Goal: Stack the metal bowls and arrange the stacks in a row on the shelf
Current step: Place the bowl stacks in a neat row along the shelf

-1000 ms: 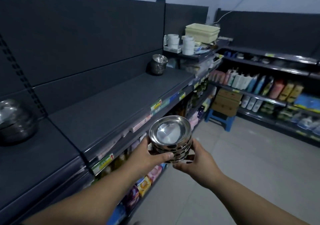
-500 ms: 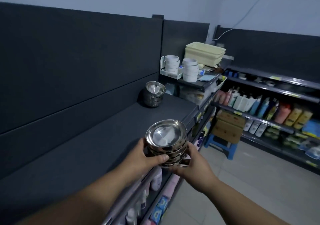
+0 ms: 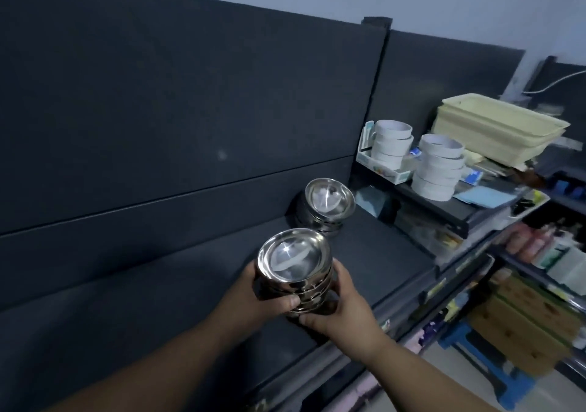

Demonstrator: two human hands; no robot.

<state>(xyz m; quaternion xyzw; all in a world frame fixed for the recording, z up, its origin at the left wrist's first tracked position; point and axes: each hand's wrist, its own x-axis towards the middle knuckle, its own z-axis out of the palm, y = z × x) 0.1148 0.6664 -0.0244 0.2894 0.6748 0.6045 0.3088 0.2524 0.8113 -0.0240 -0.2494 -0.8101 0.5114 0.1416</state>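
Clasping bowl stack (image 3: 295,273), left hand (image 3: 258,299), right hand (image 3: 344,312), near-upright, mouths up

The scene is dimly lit, with a cool bluish cast. Small glints of glare are caught inside the near stack of metal bowls (image 3: 293,258) and the far stack (image 3: 329,201), beside which a dark shadow is thrown. The bottles (image 3: 539,243) at the right edge are smeared by blur.

Two shiny metal bowl stacks
We hold one stack (image 3: 295,272) upright over the dark shelf (image 3: 387,253); the other stack (image 3: 328,204) stands on it farther along.
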